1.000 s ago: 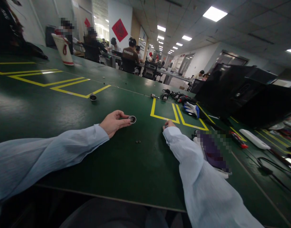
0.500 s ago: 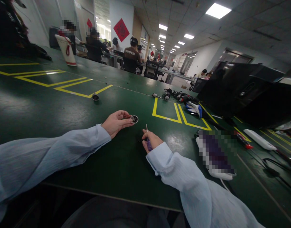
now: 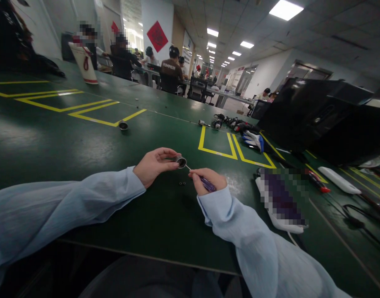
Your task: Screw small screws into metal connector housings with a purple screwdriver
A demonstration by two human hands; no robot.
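Observation:
My left hand [image 3: 157, 165] pinches a small round metal part [image 3: 181, 162], its dark hollow side turned toward my right hand. A screwdriver [image 3: 207, 184] with a purple handle is gripped in my right hand [image 3: 213, 178]. Its thin shaft points up and left, and the tip meets the rim or inside of the round part; the exact contact is too small to make out. Two tiny ring-like pieces [image 3: 182, 183] lie on the green table [image 3: 140, 223] just below my hands. Farther left sits a round dark metal cup [image 3: 123, 125] beside a yellow tape line.
At the right lie a white device [image 3: 283, 227] with a cable, a white bar [image 3: 338, 180] and a blue-white glove [image 3: 253, 140]. Behind them stands a large black case [image 3: 301, 111]. Cabled metal parts [image 3: 227, 123] lie farther back. A paper cup [image 3: 84, 66] stands far left; people sit beyond.
My right hand has tilted the screwdriver toward the left and brought its tip to the round part. My left hand has shifted slightly right and turned that part. Two tiny pieces now show beneath.

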